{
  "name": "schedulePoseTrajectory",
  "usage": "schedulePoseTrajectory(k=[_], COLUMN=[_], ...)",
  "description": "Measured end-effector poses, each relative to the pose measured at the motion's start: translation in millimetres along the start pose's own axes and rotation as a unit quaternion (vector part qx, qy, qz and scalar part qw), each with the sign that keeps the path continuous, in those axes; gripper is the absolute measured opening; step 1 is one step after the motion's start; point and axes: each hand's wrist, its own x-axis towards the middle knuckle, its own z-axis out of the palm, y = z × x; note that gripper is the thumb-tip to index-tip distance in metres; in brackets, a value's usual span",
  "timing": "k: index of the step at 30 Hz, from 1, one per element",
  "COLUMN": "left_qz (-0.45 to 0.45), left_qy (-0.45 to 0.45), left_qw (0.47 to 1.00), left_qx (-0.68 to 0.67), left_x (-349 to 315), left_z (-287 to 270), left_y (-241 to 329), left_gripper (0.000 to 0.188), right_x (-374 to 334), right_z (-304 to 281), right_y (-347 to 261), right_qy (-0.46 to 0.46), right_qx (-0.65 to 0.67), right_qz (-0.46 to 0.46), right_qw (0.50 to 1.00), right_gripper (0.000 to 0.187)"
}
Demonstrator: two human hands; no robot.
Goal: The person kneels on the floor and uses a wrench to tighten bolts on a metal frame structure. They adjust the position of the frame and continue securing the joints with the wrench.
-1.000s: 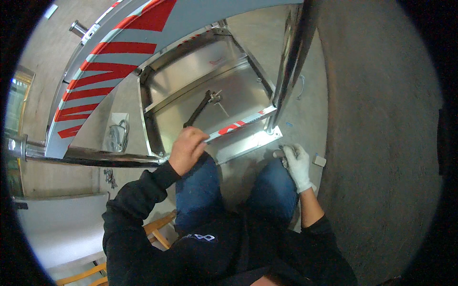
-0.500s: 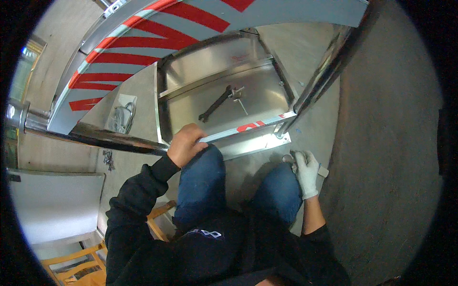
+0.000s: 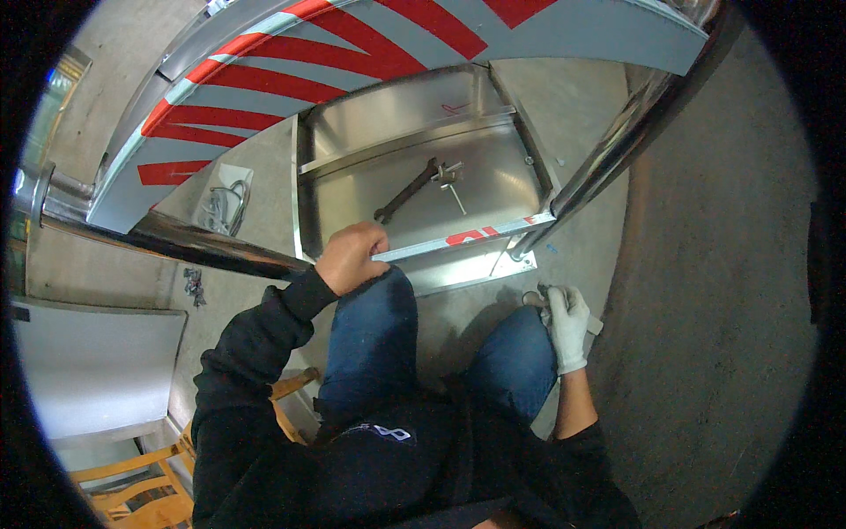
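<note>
My bare left hand [image 3: 351, 257] is closed over the near left end of a shiny metal tray's rim [image 3: 458, 238], beside my left knee. Inside the tray lie a dark open-ended wrench [image 3: 407, 190] and a small metal fitting with a crossbar [image 3: 448, 175], close together. My right hand [image 3: 568, 324], in a white glove, is low beside my right knee, its fingers bent. A rounded metal piece [image 3: 531, 299] shows at its fingertips and a pale block [image 3: 595, 326] at its outer side. Whether these are one object is unclear, as the hand covers what lies between.
A grey curved panel with red stripes [image 3: 308, 66] arches above the tray. Chrome tubes [image 3: 220, 249] flank it on both sides. On the floor at left lie a bag with coiled cable [image 3: 227, 207] and small dark parts [image 3: 194, 286]. A wooden chair [image 3: 145, 485] stands lower left.
The view has shifted slightly, so the panel and tray appear a little lower and further right. My left hand stays on the rim; my right hand stays by the knee, slightly turned.
</note>
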Motion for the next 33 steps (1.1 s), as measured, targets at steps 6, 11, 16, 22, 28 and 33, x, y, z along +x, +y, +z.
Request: schedulePoseTrajectory(k=[6, 11, 16, 22, 28, 33], left_qz=[-0.009, -0.013, 0.012, 0.008, 0.013, 0.002], left_qy=[-0.013, -0.018, 0.023, 0.014, -0.006, -0.036], left_qw=[1.0, 1.0, 0.999, 0.999, 1.0, 0.999], left_qx=[-0.001, 0.008, 0.043, 0.028, 0.006, -0.029], left_x=[5.5, 1.0, -1.2, -2.8, 1.0, 2.5], left_z=[0.1, -4.7, -1.5, -0.1, 2.9, 3.0], left_y=[0.1, 0.6, 6.8, 3.6, -4.7, -8.9], left_gripper=[0.024, 0.025, 0.027, 0.03, 0.033, 0.032], right_x=[1.7, -2.3, -3.2, -4.7, -0.3, -3.0], right_z=[-4.1, 0.8, -2.4, 1.3, -2.6, 0.9], right_y=[10.6, 1.2, -1.0, -4.6, 6.1, -7.1], right_qy=[0.005, 0.006, 0.009, -0.002, 0.002, -0.006], right_qx=[0.029, 0.005, 0.012, 0.032, 0.023, 0.028], right_qz=[-0.001, -0.013, 0.011, 0.012, 0.006, 0.027], right_qw=[1.0, 1.0, 1.0, 0.999, 1.0, 0.999], right_gripper=[0.019, 0.02, 0.021, 0.022, 0.019, 0.02])
